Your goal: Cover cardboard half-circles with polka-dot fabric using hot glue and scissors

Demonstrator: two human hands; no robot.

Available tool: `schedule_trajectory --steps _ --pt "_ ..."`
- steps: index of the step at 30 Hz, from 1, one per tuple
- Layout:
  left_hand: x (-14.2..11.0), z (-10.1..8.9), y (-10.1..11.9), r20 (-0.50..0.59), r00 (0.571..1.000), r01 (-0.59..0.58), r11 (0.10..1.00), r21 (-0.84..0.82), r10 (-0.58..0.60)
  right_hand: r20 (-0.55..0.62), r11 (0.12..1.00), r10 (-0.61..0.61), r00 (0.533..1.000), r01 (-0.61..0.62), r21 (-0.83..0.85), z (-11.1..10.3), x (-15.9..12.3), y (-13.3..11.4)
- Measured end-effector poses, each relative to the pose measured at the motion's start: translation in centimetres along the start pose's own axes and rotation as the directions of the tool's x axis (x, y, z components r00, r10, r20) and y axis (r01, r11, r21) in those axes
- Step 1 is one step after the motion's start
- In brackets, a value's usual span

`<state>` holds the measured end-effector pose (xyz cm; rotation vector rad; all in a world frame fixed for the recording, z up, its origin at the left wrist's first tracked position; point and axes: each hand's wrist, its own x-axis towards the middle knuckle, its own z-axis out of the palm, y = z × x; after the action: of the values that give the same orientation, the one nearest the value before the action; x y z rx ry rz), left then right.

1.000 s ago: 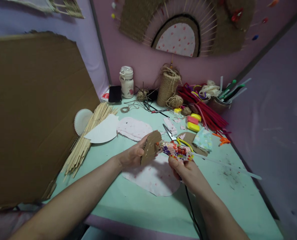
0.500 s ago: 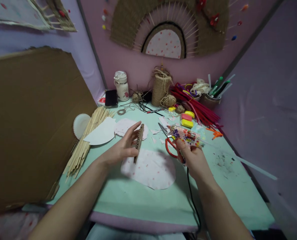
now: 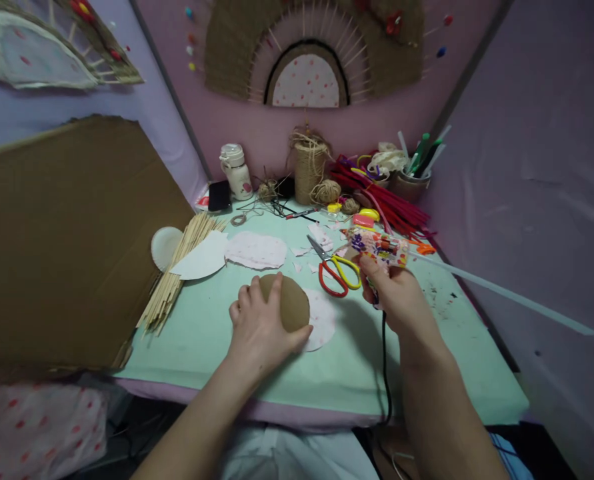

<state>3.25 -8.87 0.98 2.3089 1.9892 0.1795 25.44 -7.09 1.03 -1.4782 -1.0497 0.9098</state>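
Note:
My left hand (image 3: 264,320) spans a rounded brown cardboard piece (image 3: 294,303), thumb at its right edge and fingers over its left side. The cardboard lies over a spotted white fabric piece (image 3: 321,327), which shows past its right edge. My right hand (image 3: 389,290) is closed round the handle of a flower-patterned glue gun (image 3: 379,245), its nozzle pointing left. A long clear glue stick (image 3: 507,290) juts out of the gun's back, and a black cord hangs below. Scissors (image 3: 334,270) with red and yellow handles lie just left of the gun.
Thin wooden sticks (image 3: 174,293), a white paper piece (image 3: 204,259) and another spotted fabric piece (image 3: 257,251) lie left. A twine spool (image 3: 311,173), a bottle (image 3: 237,175) and red pipe cleaners (image 3: 381,193) stand or lie behind. A large cardboard sheet (image 3: 77,253) leans at left.
My left hand has turned the cardboard from on edge to flat over the fabric piece. The glue gun has moved slightly up and right, off the scissors, in my right hand.

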Motion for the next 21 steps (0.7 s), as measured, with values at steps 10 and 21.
schedule_trajectory --steps 10,21 --pt "0.6 0.5 0.1 -0.039 0.999 -0.027 0.996 0.082 0.03 -0.325 0.97 0.22 0.92 -0.243 -0.03 -7.5 -1.3 4.7" --pt "0.1 0.5 -1.3 0.007 0.999 -0.035 0.999 0.025 0.035 -0.468 0.652 0.225 0.854 -0.489 -0.579 -8.5 -4.3 4.8"
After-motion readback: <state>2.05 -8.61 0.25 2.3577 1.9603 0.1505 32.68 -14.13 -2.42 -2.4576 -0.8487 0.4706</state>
